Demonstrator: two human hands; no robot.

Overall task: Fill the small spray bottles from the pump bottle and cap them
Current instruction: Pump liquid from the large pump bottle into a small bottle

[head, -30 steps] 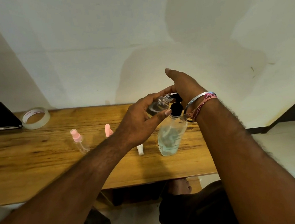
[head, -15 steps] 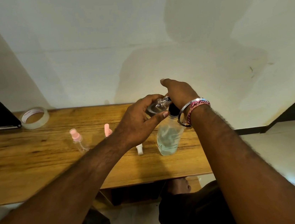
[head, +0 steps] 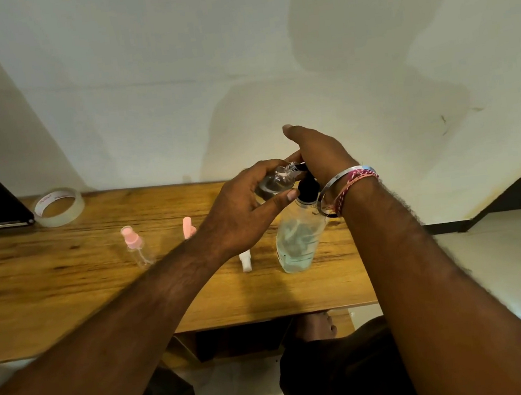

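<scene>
Now, head view: one camera only, so all lines come from it.
Right hand point(head: 319, 154): lower than half a second ago, its palm pressing the black pump head (mostly hidden under it); fingers fairly straight, thumb lifted, nothing gripped.
Left hand point(head: 241, 212): fingers and thumb curled round the small spray bottle point(head: 278, 180), which is tilted with its open neck at the nozzle, just beside the right palm.
Pump bottle point(head: 297, 242): upright on the table point(head: 66, 286), directly below the right wrist, with liquid showing in its lower part.
Meaning: a pump stroke looks underway, so filling continues; capping is not yet done.
Left of the left hand: a pink-capped bottle point(head: 135, 245) stands well apart.
</scene>
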